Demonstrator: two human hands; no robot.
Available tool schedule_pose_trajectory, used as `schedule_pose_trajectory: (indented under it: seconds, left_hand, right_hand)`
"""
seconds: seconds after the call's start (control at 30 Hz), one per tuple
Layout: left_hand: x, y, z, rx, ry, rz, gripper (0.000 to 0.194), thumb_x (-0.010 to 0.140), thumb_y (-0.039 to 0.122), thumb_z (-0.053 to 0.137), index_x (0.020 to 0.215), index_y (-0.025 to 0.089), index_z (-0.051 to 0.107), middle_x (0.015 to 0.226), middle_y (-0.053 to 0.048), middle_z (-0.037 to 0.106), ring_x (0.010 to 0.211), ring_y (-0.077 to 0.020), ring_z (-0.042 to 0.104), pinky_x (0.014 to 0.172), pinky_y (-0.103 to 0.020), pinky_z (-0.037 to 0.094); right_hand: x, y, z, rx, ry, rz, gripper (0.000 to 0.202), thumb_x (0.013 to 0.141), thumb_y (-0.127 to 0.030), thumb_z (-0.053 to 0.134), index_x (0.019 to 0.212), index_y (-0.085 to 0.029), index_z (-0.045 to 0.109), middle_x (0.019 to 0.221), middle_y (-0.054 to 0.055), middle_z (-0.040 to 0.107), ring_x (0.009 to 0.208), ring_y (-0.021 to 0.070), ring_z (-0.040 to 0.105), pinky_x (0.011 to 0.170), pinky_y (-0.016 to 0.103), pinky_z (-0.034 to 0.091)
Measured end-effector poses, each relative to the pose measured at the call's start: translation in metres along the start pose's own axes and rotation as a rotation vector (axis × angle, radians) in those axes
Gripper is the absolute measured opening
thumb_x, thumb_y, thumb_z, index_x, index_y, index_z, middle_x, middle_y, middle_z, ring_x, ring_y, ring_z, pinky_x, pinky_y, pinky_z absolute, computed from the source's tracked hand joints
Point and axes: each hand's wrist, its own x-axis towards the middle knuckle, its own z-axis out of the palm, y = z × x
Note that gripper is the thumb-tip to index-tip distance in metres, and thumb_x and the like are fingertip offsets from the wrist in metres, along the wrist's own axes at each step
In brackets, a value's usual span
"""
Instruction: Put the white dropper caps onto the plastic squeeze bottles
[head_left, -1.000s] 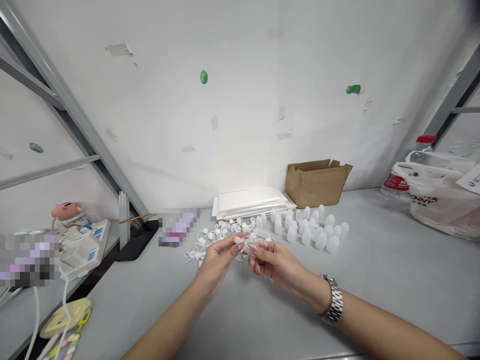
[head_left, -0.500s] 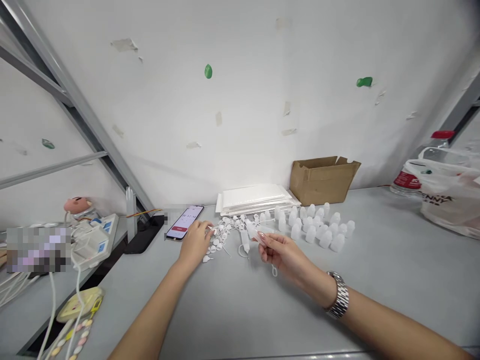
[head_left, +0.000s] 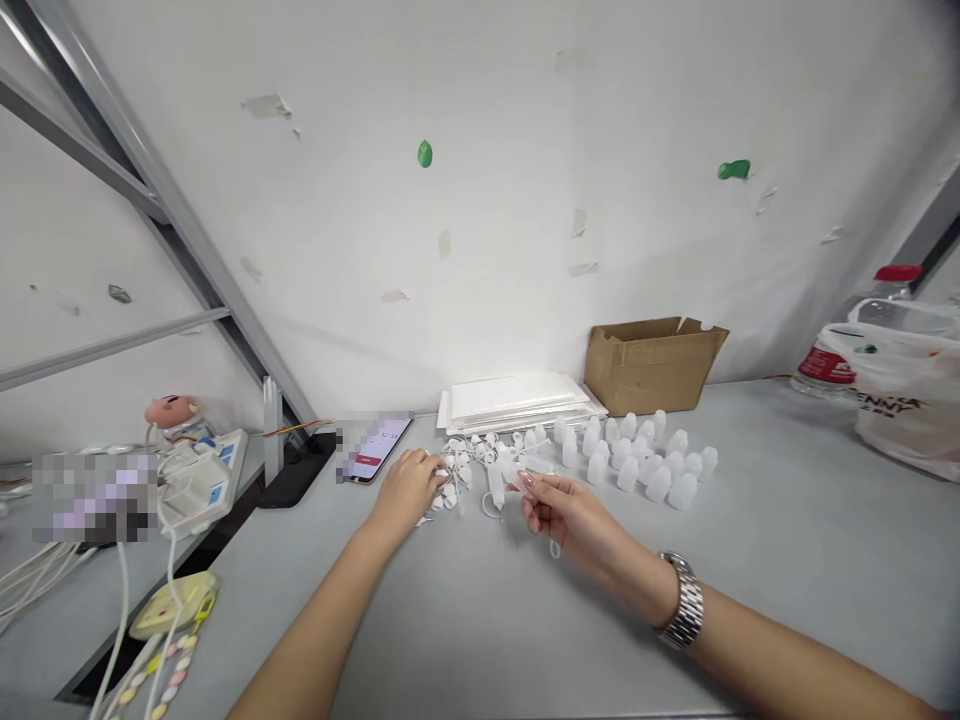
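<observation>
My right hand (head_left: 562, 505), wearing a metal-band watch, pinches a small translucent plastic bottle (head_left: 512, 470) between thumb and fingers. Below that hand a thin white loop (head_left: 555, 549) hangs down. To the left, my left hand (head_left: 409, 490) reaches palm down into a pile of small white caps (head_left: 459, 462) with thin straps. Its fingers are curled at the pile's left edge, and what is between them is hidden. Beside the held bottle lies another white bottle (head_left: 496, 485) with a ring strap. Several translucent bottles (head_left: 628, 472) stand in a group right of my right hand.
Behind the pile lies a stack of white flat packs (head_left: 517, 398), next to an open cardboard box (head_left: 656, 365). A phone (head_left: 381, 450) lies left of my left hand. A plastic bag (head_left: 911, 400) and a red-capped water bottle (head_left: 821, 365) stand far right. Cables and a power strip (head_left: 214, 475) are at left.
My left hand has moved slightly right, further over the caps, with its fingers bent down. My right hand still holds the bottle in nearly the same place. The view has shifted slightly.
</observation>
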Motion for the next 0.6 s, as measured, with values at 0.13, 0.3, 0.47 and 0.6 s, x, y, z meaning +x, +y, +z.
schedule_pose_trajectory:
  seconds: [0.13,0.3,0.47,0.6]
  left_hand:
    - [0.000,0.004,-0.001,-0.017,0.020,0.009,0.014,0.079,0.025,0.049,0.082,0.020,0.062,0.087,-0.008,0.061,0.088,-0.0242,0.053,0.076,-0.033,0.039]
    - [0.001,0.005,-0.010,-0.059,0.096,-0.038,0.018,0.081,0.031,0.045,0.087,0.020,0.058,0.094,-0.008,0.064,0.093,-0.0247,0.054,0.081,-0.037,0.038]
    - [-0.002,0.013,-0.018,-0.286,0.204,-0.116,0.018,0.079,0.037,0.049,0.084,0.022,0.058,0.100,-0.005,0.065,0.094,-0.0220,0.056,0.083,-0.035,0.039]
    - [-0.003,0.025,-0.018,-0.721,0.238,-0.257,0.028,0.073,0.040,0.058,0.094,0.021,0.059,0.083,-0.003,0.067,0.083,-0.0198,0.060,0.075,-0.031,0.042]
  right_hand:
    - [-0.001,-0.001,0.000,-0.010,0.012,0.020,0.031,0.070,-0.043,0.066,0.066,-0.014,0.059,0.058,-0.002,0.055,0.052,0.0071,0.046,0.056,0.022,0.035]
    - [-0.001,-0.001,0.000,-0.010,0.020,0.015,0.030,0.070,-0.043,0.066,0.068,-0.013,0.061,0.058,-0.002,0.054,0.052,0.0070,0.045,0.057,0.022,0.037]
    - [-0.001,0.000,0.000,-0.016,0.036,0.023,0.031,0.069,-0.044,0.066,0.068,-0.014,0.060,0.058,-0.001,0.055,0.052,0.0075,0.046,0.056,0.023,0.037]
    - [-0.002,-0.001,0.001,-0.040,0.033,0.009,0.032,0.069,-0.045,0.066,0.065,-0.014,0.059,0.058,-0.002,0.054,0.051,0.0073,0.045,0.056,0.023,0.036]
